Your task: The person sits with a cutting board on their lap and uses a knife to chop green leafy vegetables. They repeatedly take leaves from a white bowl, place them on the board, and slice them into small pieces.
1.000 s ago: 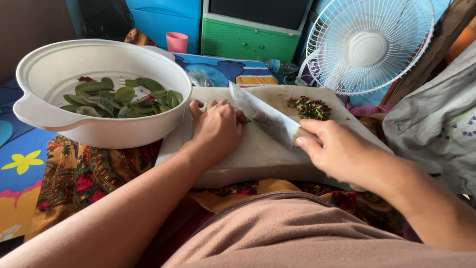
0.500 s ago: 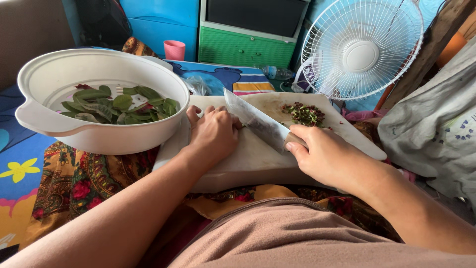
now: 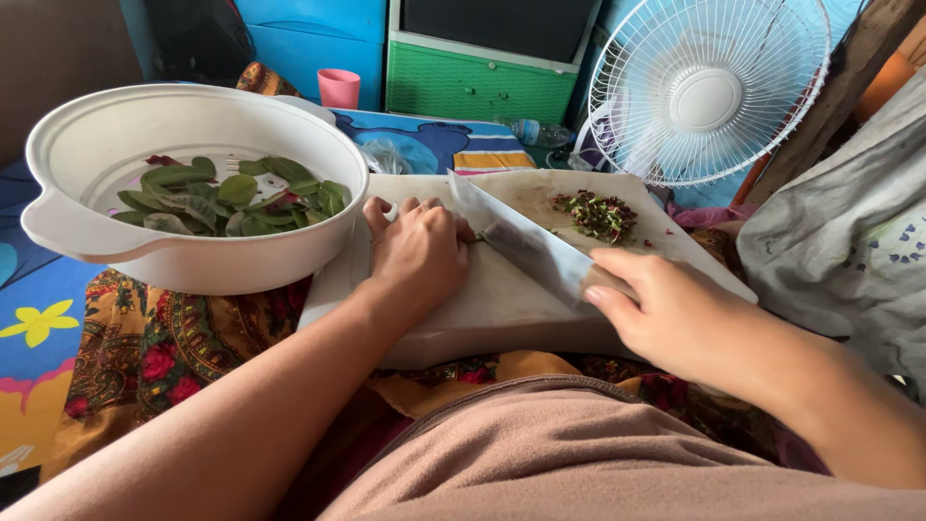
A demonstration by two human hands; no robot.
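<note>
White cutting board (image 3: 502, 309): left hand (image 3: 417, 253) curled, pressing leaves; right hand (image 3: 666, 314) fingers wrapped round knife (image 3: 521, 241).

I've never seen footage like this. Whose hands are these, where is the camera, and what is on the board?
There is no machine here: a person wears a camera on the head, looking down at their own two bare hands. The right hand grips a large knife, its blade angled across a pale cutting board. The left hand is curled knuckles-up against the blade, pressing down something mostly hidden beneath it. A small pile of chopped greens lies at the board's far end. Beside the board, a white bowl holds whole green leaves. A white fan stands behind.
</note>
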